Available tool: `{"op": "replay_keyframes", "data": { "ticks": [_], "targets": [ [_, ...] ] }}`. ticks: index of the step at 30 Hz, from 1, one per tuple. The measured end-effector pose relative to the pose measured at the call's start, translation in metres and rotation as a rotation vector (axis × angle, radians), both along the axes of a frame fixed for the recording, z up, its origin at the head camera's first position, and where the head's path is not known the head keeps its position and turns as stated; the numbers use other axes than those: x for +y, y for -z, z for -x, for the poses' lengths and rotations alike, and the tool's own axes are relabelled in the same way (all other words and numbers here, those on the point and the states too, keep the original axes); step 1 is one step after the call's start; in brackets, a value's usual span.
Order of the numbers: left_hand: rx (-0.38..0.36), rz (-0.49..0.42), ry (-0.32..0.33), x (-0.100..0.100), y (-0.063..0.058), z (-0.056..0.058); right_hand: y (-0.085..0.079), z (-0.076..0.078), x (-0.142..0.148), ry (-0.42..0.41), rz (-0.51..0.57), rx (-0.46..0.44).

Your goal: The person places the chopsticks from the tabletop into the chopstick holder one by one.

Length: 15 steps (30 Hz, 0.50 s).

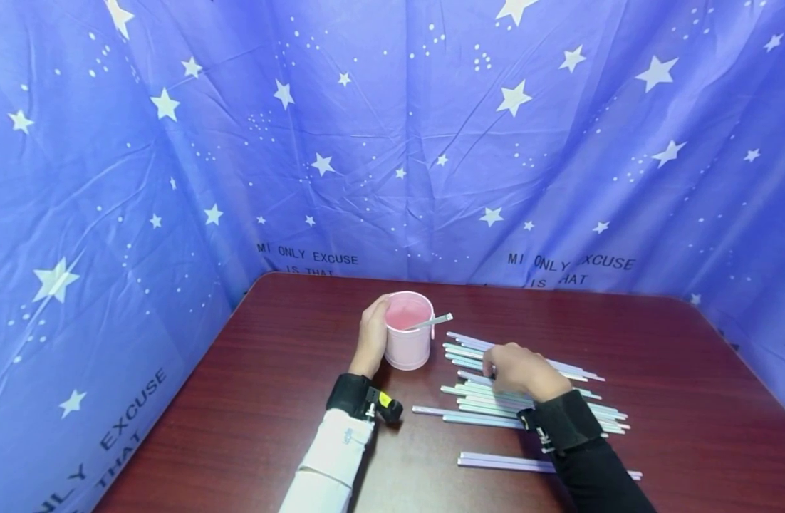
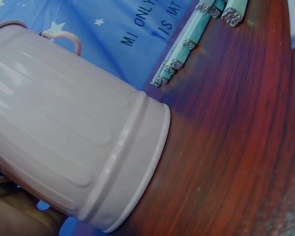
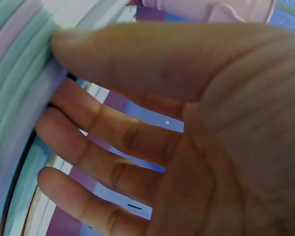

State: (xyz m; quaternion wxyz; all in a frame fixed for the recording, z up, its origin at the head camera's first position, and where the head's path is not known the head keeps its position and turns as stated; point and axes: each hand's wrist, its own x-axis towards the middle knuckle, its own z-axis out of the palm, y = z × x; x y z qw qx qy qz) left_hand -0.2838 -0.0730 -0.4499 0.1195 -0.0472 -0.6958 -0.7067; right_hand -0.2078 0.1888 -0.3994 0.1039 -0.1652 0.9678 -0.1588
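A small pale pink bucket (image 1: 408,349) stands upright on the table, and my left hand (image 1: 371,338) grips its left side. One pale mint chopstick (image 1: 431,323) leans inside it, its end poking out over the right rim. In the left wrist view the bucket (image 2: 64,118) hides most of the hand. To the right, my right hand (image 1: 521,369) is over a spread of pastel chopsticks (image 1: 489,410). The right wrist view has its thumb and fingertips pinching a lilac chopstick (image 3: 27,132) at the edge of the spread; other chopsticks lie close against it.
Two lilac chopsticks (image 1: 504,463) lie apart, nearer the front, partly under the right forearm. The dark red wooden table (image 1: 290,342) ends at a blue star-printed curtain (image 1: 380,178) behind and at the left. A black wrist camera (image 1: 389,410) juts from the left wrist.
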Motion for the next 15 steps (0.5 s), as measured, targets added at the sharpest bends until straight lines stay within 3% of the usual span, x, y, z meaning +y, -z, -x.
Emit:
{"op": "replay_keyframes", "data": {
  "ticks": [4,6,8,11,13,15],
  "targets": [
    [-0.003,0.005,0.0,0.0,-0.001,-0.001,0.016,0.01,0.007,-0.015,-0.003,0.032],
    [-0.006,0.007,0.0,0.0,-0.001,-0.001,0.033,0.02,0.016,-0.056,-0.014,0.082],
    [-0.007,0.011,0.001,0.0,-0.001,-0.001,0.037,0.023,0.02,-0.075,-0.019,0.096],
    [-0.01,0.013,0.004,0.0,-0.001,-0.001,0.031,0.022,0.02,-0.069,-0.013,0.084],
    [-0.006,0.019,0.003,0.0,-0.001,-0.001,0.012,0.013,0.014,-0.033,0.023,0.024],
    [-0.008,0.02,0.001,0.0,-0.001,0.0,0.001,0.009,0.012,-0.013,0.045,0.02]
  ]
}}
